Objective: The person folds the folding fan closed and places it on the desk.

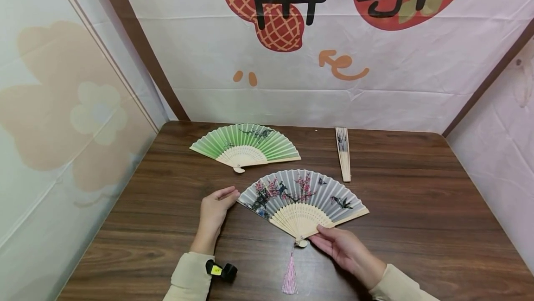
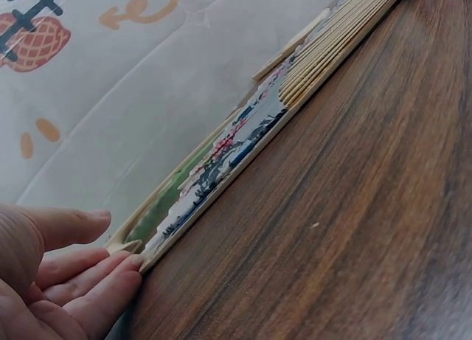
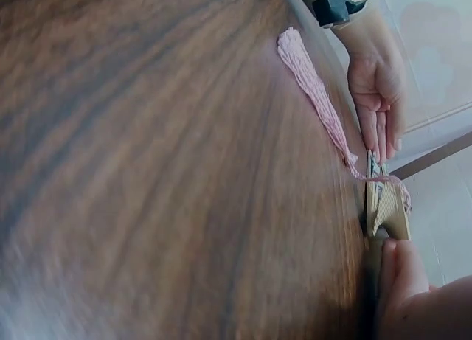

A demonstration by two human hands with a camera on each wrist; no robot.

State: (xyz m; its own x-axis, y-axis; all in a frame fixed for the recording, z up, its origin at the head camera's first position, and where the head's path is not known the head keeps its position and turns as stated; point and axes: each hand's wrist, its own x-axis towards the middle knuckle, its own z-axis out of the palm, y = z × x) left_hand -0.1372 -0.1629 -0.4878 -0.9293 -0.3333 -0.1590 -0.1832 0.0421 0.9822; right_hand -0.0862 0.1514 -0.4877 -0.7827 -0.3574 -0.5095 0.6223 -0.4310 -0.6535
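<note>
A grey folding fan (image 1: 306,194) with pink blossoms and dark birds is spread wide over the table, its pale ribs meeting at the near end. My right hand (image 1: 348,250) pinches its right guard stick close to the pivot, thumb on top and fingers underneath. A pink tassel (image 1: 289,275) hangs from the pivot onto the wood. At the fan's left tip is my left hand (image 1: 217,210); in the left wrist view its extended fingers (image 2: 103,296) touch the fan's end, the thumb raised apart from them. Behind lies an open green folding fan (image 1: 250,145).
A third fan (image 1: 343,155), folded up, lies at the back right of the brown wooden table (image 1: 417,189). Printed cloth walls (image 1: 200,55) rise at the back and both sides. A black wrist device (image 1: 223,271) sits on the left sleeve.
</note>
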